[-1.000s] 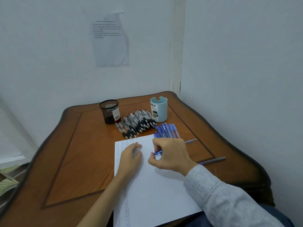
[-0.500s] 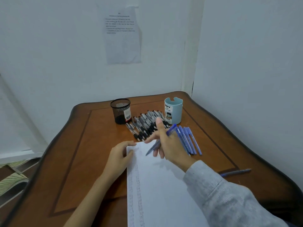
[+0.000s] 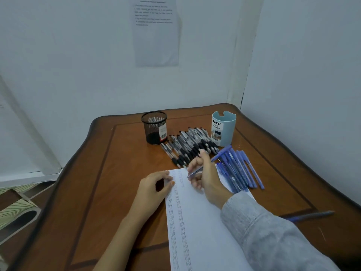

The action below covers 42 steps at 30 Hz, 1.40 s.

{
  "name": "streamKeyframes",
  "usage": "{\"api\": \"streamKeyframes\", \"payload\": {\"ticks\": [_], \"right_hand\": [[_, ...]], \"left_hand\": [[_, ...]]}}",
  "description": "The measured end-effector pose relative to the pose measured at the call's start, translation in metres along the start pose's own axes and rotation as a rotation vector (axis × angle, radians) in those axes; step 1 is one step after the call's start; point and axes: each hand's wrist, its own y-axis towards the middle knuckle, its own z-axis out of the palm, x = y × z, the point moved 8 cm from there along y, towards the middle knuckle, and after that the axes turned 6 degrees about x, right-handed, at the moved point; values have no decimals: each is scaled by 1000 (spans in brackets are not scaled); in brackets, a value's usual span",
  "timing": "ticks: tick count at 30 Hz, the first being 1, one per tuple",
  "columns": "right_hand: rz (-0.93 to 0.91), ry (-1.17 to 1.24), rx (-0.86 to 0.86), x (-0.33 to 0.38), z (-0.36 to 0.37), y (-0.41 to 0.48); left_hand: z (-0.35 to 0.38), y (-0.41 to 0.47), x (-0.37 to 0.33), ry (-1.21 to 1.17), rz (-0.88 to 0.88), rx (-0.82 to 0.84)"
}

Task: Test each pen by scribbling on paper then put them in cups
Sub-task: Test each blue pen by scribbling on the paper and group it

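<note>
Item: pen-testing task, judged early in its run. Right hand (image 3: 207, 178): grip closed on one blue pen (image 3: 216, 157), tip down at the top edge of the paper (image 3: 199, 222), poised to scribble. Left hand (image 3: 156, 186): fingers curled at the paper's upper left corner, steadying it; whether that grip pinches the sheet or only presses it cannot be told. Done: columns of small scribbles run down the left part of the paper. Left: no pen shows above either rim, the black mesh cup (image 3: 154, 127) looks empty and the inside of the light blue cup (image 3: 223, 128) is hidden. Awaiting test, by appearance: a heap of black pens (image 3: 191, 147) between the cups and a row of blue pens (image 3: 238, 169) just right of the paper. Also present: one stray pen (image 3: 310, 215) on the table (image 3: 117, 173) near the grey sleeve (image 3: 263, 231), a printed sheet (image 3: 156, 30) on the wall. In the way: the black heap lies between the hands and both cups, reaching the blue cup's base
</note>
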Motion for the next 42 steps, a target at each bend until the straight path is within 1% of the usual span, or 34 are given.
{"api": "streamKeyframes", "payload": {"ticks": [3,6,9,12,18,32,39,42], "right_hand": [[-47,-99,27,-1,4,4],[-153,-174,14,-2,5,4],[-222,-177,-89,1,-2,2],[-259,-255,-197,4,-11,1],[-359,-363,-193,4,-8,6],[-368,-386,-118,3,0,8],[-356,-387,-110,3,1,7],[-369,-348,-137,6,-3,6]], "left_hand": [[1,0,2,-1,-11,12],[1,0,3,15,-12,9],[1,1,2,26,-15,13],[1,1,2,19,-29,21],[1,0,3,7,-41,20],[2,1,2,32,-35,11],[2,0,0,35,-34,18],[2,0,0,30,-30,19]]}}
